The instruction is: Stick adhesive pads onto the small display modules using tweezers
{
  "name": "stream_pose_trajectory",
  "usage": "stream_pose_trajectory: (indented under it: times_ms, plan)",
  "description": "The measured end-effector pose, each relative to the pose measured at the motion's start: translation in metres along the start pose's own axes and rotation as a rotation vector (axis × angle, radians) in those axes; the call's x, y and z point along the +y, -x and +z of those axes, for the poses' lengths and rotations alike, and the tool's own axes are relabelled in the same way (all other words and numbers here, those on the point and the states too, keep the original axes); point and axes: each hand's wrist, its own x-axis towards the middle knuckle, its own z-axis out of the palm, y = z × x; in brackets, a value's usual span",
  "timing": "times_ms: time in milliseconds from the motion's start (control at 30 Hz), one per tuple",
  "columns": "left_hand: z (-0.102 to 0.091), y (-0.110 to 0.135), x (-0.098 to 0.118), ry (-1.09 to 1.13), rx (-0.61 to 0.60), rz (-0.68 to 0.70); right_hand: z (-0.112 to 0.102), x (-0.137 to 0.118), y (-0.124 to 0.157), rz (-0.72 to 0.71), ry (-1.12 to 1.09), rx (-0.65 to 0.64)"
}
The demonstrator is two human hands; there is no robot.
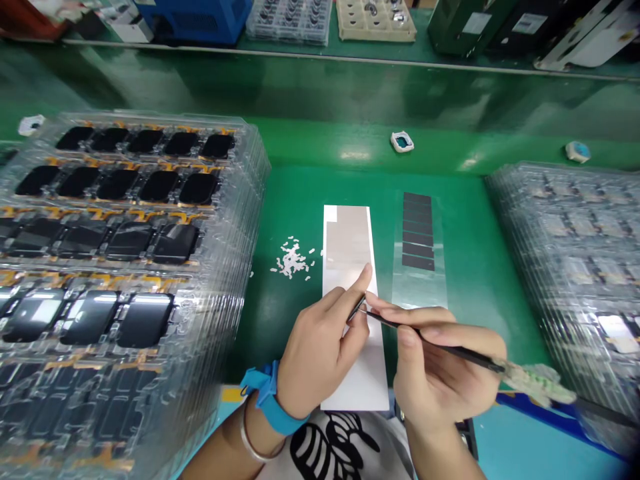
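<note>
My left hand (327, 333) is closed, pinching a small black screen (356, 308) seen nearly edge-on between thumb and fingers. It resembles the black screens in the tray on the left. In my right hand (445, 373) is a pair of black tweezers (450, 348), its far end wrapped in pale, greenish material. The tweezers' tip meets the screen's edge or sits just beside it; I cannot tell which. Both hands are over a long white sheet (354, 380) with a greyish upper part. Left of that sheet lies a loose pile of small white pieces (291, 260).
Stacked clear trays (200, 263) of black screens rise on the left, and more clear trays (560, 220) on the right. A clear film with black strips (417, 220) lies right of the sheet. At the back, a small white-framed part (401, 141) rests below a shelf (300, 50).
</note>
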Motion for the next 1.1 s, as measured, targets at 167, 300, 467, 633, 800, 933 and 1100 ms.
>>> stream_pose_trajectory:
  times_ms: [167, 300, 467, 633, 800, 933, 1100]
  plan:
    - [0.0, 0.0, 0.0, 0.029, -0.01, 0.011, 0.0, 0.001, -0.002, -0.002, -0.026, -0.008]
    - [0.0, 0.001, 0.001, 0.05, -0.015, 0.019, 0.001, 0.0, -0.002, -0.023, -0.032, 0.018]
    - [-0.001, 0.0, 0.0, 0.081, -0.034, -0.029, 0.003, -0.001, -0.001, 0.006, -0.018, 0.001]
    - [-0.004, 0.008, 0.001, 0.247, -0.064, -0.052, -0.002, -0.001, -0.006, 0.073, -0.105, 0.069]
    - [-0.006, 0.013, 0.0, 0.445, -0.067, -0.195, -0.017, -0.009, -0.012, 0.097, 0.208, -0.174]
    - [-0.001, 0.012, 0.008, 0.558, -0.156, -0.285, -0.029, -0.026, -0.013, 0.064, 0.28, -0.353]
    - [-0.009, 0.037, 0.011, 0.66, -0.419, -0.266, -0.103, -0.063, -0.058, 0.07, 0.71, -0.282]
